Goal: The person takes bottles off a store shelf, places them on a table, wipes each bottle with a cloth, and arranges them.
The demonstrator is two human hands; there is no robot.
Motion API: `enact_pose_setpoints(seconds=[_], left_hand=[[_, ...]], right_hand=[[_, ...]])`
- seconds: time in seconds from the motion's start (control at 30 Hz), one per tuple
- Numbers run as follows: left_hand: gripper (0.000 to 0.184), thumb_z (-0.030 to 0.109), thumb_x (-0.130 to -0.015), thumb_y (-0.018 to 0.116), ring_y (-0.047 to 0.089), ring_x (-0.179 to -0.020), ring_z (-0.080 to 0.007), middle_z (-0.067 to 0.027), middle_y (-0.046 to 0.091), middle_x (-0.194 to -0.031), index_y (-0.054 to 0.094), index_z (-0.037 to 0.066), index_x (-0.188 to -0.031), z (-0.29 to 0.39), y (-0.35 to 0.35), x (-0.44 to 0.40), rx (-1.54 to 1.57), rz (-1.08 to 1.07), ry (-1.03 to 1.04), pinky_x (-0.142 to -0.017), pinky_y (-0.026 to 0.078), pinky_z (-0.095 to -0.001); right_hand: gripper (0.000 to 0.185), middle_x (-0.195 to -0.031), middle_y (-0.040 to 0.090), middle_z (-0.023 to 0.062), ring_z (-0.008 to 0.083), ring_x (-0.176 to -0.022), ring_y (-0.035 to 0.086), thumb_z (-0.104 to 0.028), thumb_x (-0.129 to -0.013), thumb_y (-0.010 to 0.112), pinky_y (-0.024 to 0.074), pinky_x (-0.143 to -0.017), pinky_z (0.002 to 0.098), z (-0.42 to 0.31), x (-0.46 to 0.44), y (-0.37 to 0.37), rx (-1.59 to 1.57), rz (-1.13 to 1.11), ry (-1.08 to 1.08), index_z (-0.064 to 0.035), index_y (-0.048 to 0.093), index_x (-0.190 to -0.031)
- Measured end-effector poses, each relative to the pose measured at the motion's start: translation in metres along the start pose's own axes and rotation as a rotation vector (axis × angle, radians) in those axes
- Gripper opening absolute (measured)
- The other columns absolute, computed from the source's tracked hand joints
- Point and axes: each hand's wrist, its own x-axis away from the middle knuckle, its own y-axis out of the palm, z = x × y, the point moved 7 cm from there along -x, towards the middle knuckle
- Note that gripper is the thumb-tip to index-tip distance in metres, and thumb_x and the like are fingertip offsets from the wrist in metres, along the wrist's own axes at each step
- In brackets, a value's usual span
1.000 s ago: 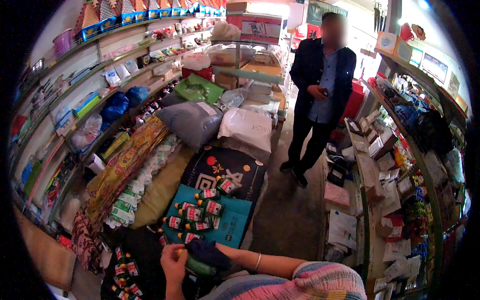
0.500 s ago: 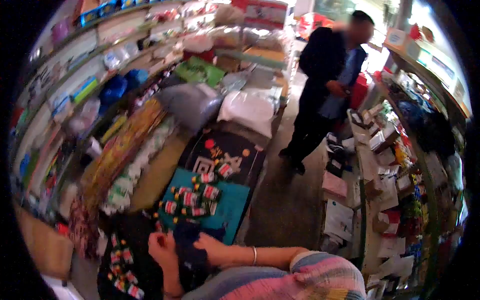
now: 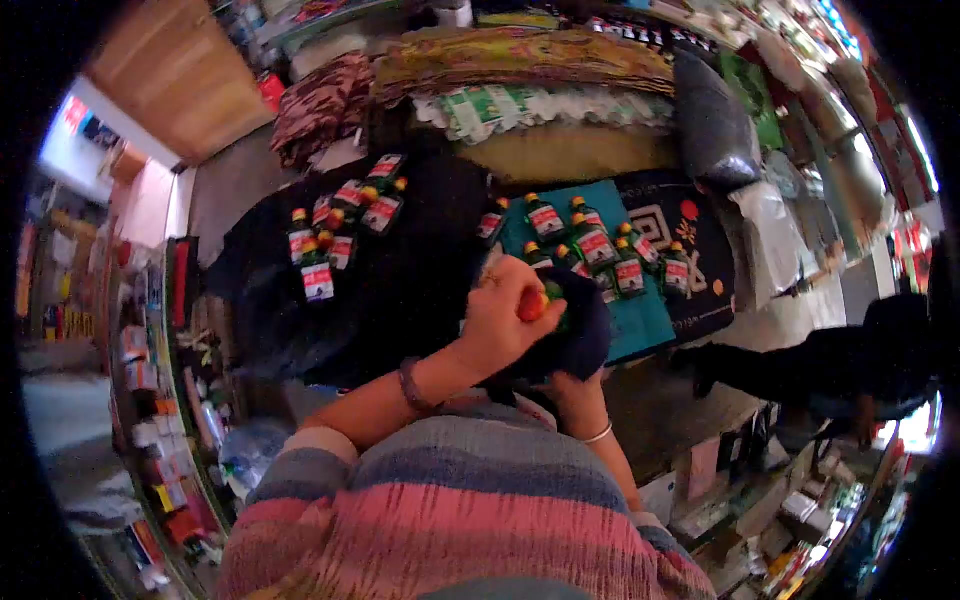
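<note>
My left hand (image 3: 503, 318), with a dark band on the wrist, has its fingers closed round the red-orange cap (image 3: 533, 304) of a green bottle. Dark blue cloth (image 3: 585, 335) wraps most of that bottle. Beneath the cloth, my right hand (image 3: 578, 395) grips it from below; its fingers are mostly hidden. Just beyond my hands, several green bottles (image 3: 594, 245) with red-and-white labels lie on a teal sheet (image 3: 640, 330). More such bottles (image 3: 317, 280) lie to the left on black cloth (image 3: 400, 270).
A black patterned mat (image 3: 715, 240) extends right of the teal sheet. Behind are a rolled patterned cloth (image 3: 520, 62), a grey sack (image 3: 715, 125) and a white sack (image 3: 775, 240). A person in dark clothes (image 3: 820, 375) is at the right. Stocked shelves (image 3: 165, 430) flank both sides.
The head view has swung toward the bottles, putting the other person at the right edge. My left hand, apart from the cloth half a second ago, is now at the wrapped bottle's cap.
</note>
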Motion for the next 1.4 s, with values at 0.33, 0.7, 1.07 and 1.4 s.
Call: enact_pose_setpoints(seconds=[0.33, 0.7, 1.07, 1.4], left_hand=[[0.030, 0.017, -0.066, 0.077, 0.053, -0.072, -0.0269, -0.0088, 0.050, -0.081, 0.051, 0.008, -0.079, -0.031, 0.006, 0.021, -0.059, -0.064, 0.041, -0.060, 0.045, -0.0357], [0.025, 0.016, -0.066, 0.077, 0.052, -0.075, -0.0267, -0.0089, 0.053, -0.078, 0.055, 0.007, -0.076, -0.089, -0.134, -0.003, -0.554, 0.286, 0.024, -0.066, 0.045, -0.0368], [0.022, 0.015, -0.068, 0.074, 0.057, -0.054, -0.0210, -0.0075, 0.058, -0.069, 0.057, 0.005, -0.077, -0.229, -0.308, 0.032, -0.567, 0.739, -0.568, -0.064, 0.047, -0.0364], [0.038, 0.027, -0.064, 0.074, 0.064, -0.077, -0.0284, -0.0136, 0.065, -0.082, 0.061, 0.009, -0.095, -0.314, -0.286, 0.062, -0.390, 0.653, -0.867, -0.072, 0.049, -0.0379]], right_hand=[[0.033, -0.111, 0.057, 0.0098, 0.0242, -0.100, 0.055, -0.030, -0.093, 0.041, 0.0457, -0.089, 0.0382, 0.061, 0.001, 0.029, -1.296, 0.060, 0.648, -0.0079, 0.050, -0.116], [0.046, -0.117, 0.055, 0.0160, 0.0281, -0.107, 0.053, -0.021, -0.082, 0.056, 0.0439, -0.091, 0.0389, 0.001, -0.003, 0.051, 0.643, -0.525, -0.278, -0.0039, 0.046, -0.124], [0.048, -0.120, 0.052, 0.0151, 0.0273, -0.110, 0.051, -0.021, -0.083, 0.057, 0.0416, -0.093, 0.0379, 0.024, 0.009, 0.021, 0.393, -0.389, 0.028, -0.0032, 0.044, -0.125], [0.049, -0.123, 0.050, 0.0142, 0.0265, -0.112, 0.048, -0.021, -0.083, 0.057, 0.0395, -0.095, 0.0370, 0.034, 0.041, -0.007, 0.424, -0.339, 0.121, -0.0025, 0.043, -0.126]])
